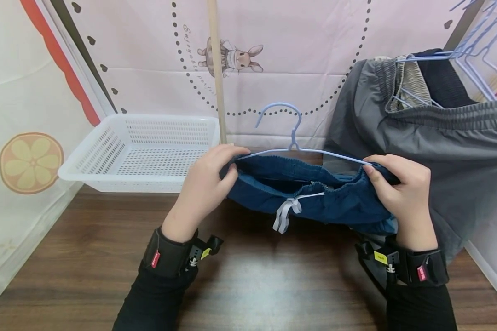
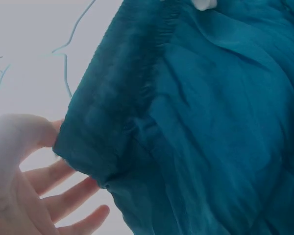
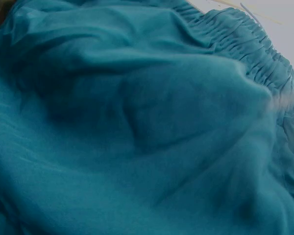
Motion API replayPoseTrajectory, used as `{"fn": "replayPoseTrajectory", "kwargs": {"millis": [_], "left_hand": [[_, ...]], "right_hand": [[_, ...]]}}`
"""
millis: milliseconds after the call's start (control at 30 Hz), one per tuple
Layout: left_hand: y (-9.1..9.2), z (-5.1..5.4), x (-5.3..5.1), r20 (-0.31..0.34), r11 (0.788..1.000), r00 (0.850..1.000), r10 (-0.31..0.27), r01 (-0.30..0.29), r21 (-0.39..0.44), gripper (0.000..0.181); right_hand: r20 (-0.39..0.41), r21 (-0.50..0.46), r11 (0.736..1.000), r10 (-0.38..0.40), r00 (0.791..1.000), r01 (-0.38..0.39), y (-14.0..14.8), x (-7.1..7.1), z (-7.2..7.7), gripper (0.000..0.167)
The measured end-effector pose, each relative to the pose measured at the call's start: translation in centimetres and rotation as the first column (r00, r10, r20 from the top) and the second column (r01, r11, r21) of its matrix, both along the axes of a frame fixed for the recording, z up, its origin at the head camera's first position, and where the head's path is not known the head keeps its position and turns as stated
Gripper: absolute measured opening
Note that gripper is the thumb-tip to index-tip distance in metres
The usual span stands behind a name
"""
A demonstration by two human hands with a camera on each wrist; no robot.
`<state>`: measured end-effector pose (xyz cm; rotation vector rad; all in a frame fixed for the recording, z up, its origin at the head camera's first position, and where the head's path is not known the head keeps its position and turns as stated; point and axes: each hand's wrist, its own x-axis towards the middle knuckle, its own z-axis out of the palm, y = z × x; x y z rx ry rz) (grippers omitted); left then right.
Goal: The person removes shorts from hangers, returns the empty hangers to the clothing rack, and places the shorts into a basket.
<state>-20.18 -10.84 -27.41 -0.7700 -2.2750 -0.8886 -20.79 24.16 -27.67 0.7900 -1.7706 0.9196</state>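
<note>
Blue shorts [image 1: 269, 195] with a white drawstring bow [image 1: 287, 211] hang between the two hands, their waistband stretched sideways. A light blue hanger [image 1: 294, 133] runs along the waistband, hook up, its ends at the waistband's two corners. The left hand [image 1: 205, 186] pinches the left corner; in the left wrist view, thumb and fingers of that hand [image 2: 34, 181] meet the edge of the blue cloth [image 2: 196, 127]. The right hand [image 1: 403, 193] pinches the right corner with its thumb in front. Blue cloth [image 3: 147, 127] fills most of the right wrist view and hides most of that hand.
A white perforated basket [image 1: 161, 181] stands at the left on the wooden table [image 1: 248, 285]. A thin wooden pole [image 1: 217, 73] rises behind. Grey shorts [image 1: 368, 119] hang at the right, beside several light blue hangers [image 1: 472, 50]. A patterned cloth [image 1: 281, 27] covers the back.
</note>
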Motion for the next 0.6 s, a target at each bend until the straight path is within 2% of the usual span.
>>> {"fn": "replayPoseTrajectory", "kwargs": {"millis": [300,400,600], "left_hand": [[-0.4,-0.2,-0.2,-0.068,0.997,0.995,0.073,-0.071,0.024,0.032],[-0.4,-0.4,-0.4,-0.084,0.997,0.994,0.077,-0.078,-0.010,0.032],[-0.2,-0.7,-0.7,-0.066,0.993,0.995,0.078,-0.083,-0.087,0.018]], "right_hand": [[0.003,-0.008,1.000,-0.010,1.000,0.010,-0.3,0.6,0.4,0.044],[-0.003,-0.019,1.000,-0.010,1.000,0.010,-0.6,1.0,0.7,0.044],[0.011,0.004,1.000,0.007,1.000,-0.008,-0.6,0.8,0.5,0.043]]}}
